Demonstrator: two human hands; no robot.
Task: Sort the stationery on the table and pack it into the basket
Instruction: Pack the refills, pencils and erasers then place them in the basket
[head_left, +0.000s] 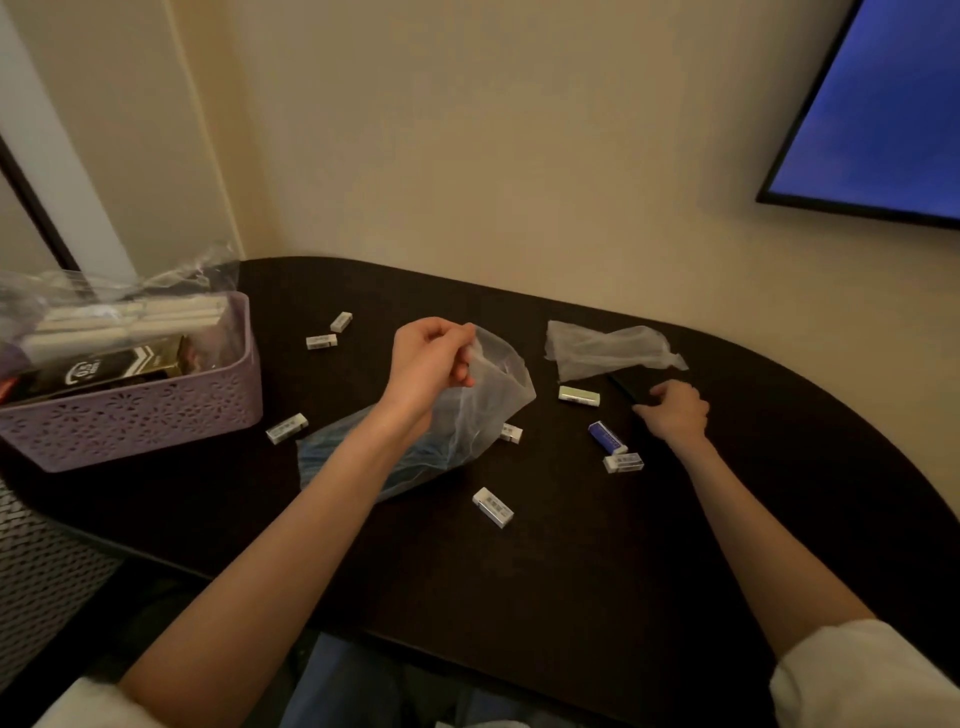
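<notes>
Both hands are busy: left hand (426, 358) pinches the limp, slippery bag (488, 395) by its rim, right hand (675, 410) curls over something dark I can't identify.

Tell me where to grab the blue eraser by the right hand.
Pinch the blue eraser across its two long sides, coming from above. It lies flat on the table, angled, with a white eraser at its near end, so the long sides are freest.

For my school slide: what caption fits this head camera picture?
Left hand holds a clear bag open; erasers lie scattered beside the purple basket.
</notes>
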